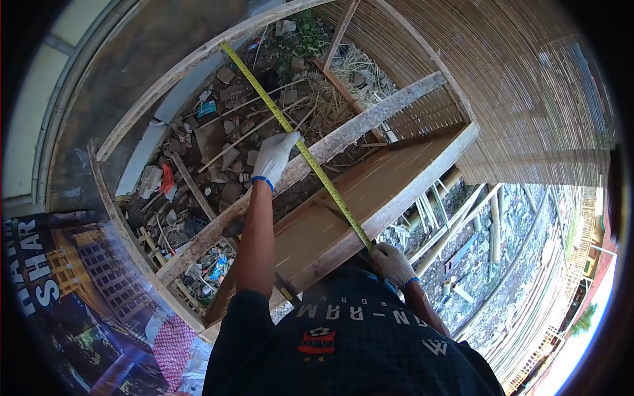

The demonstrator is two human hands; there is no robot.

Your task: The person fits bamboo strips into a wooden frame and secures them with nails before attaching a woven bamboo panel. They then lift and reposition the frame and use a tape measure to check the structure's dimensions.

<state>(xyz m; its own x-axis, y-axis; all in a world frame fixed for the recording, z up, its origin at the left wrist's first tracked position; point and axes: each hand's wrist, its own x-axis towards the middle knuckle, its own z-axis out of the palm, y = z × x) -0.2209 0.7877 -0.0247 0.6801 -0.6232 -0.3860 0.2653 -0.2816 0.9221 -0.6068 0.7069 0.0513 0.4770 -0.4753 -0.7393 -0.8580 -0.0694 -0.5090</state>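
A yellow tape measure (325, 179) is stretched across a wooden frame, from the far beam (191, 59) to the near beam (396, 204). My left hand, in a white glove with a blue cuff (275, 157), is closed at the tape's edge, over the middle beam (363, 124). At the near beam, my gloved right hand (393, 264) is closed around the tape's near end; the tape case is mostly hidden. Brown boards (310, 231) lie between the middle and near beams.
Rubble and litter (231, 138) lie on the ground inside the frame. A woven bamboo wall (528, 99) stands at the right. A printed banner (99, 277) is at the lower left. Bamboo poles (495, 224) lie beyond the near beam.
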